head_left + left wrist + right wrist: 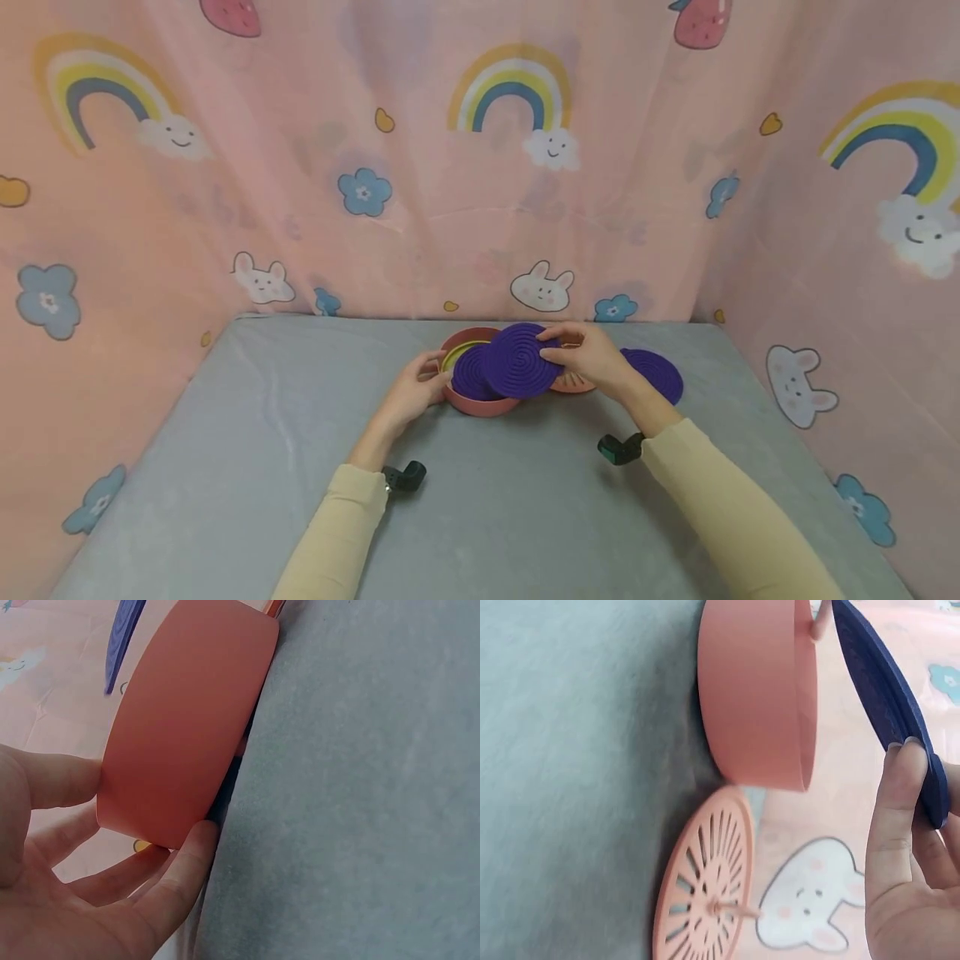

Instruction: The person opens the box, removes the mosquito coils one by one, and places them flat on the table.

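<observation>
My right hand pinches the edge of a purple spiral-patterned coaster, thumb on one face and fingers on the other. The coaster is tilted up over a round pink box. Inside the box another purple coaster leans, and a yellow rim shows behind it. With thumb at the upper edge and fingers low on the wall, my left hand holds the box's left side. In the left wrist view the box wall hides its contents.
A slotted pink lid with a central peg lies right of the box, partly behind my right hand in the head view. Farther right, another purple coaster is on the grey tabletop. A patterned pink curtain stands behind the table.
</observation>
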Demonstrator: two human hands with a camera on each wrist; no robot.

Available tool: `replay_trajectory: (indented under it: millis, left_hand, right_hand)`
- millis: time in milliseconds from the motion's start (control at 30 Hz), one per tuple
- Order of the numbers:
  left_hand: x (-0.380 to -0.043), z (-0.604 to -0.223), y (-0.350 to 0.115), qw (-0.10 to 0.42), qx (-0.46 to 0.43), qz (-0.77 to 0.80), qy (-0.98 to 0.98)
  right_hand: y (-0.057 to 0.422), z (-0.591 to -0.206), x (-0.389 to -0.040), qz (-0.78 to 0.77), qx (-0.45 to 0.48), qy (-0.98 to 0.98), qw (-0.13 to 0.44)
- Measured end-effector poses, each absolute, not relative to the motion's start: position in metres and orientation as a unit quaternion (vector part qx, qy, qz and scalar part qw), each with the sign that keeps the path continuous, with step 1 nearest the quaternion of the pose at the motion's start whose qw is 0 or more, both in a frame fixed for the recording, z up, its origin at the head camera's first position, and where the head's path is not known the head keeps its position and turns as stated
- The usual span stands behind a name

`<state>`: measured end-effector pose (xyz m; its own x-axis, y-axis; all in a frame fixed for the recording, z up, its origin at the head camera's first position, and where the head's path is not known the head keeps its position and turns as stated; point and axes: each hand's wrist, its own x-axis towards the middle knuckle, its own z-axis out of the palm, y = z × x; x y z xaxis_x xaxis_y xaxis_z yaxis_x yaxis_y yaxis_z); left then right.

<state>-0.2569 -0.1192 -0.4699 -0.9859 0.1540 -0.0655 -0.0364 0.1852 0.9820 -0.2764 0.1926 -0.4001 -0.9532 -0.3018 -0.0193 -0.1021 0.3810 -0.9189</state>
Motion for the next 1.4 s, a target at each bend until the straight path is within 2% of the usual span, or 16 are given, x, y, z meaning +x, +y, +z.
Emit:
replay_trajectory:
  millis: [567,1033,1400]
  left_hand:
    - [-0.257,-0.471,-0.119,0.078,0.036,0.627,0.774]
    - [-0.256,-0.469,-0.12,0.072,0.039,0.625,0.777]
    - [-0.256,-0.468,-0.12,0.072,0.037,0.626,0.776]
  right_hand:
    - [0.256,-0.409,-0.233,-0.549,-0.062,0.832,0.055]
    - [0.33,-0.421,-0.206,-0.528,-0.045,0.848,0.018]
    - [0.393,-0.431,-0.193,-0.59,-0.013,0.808,0.003]
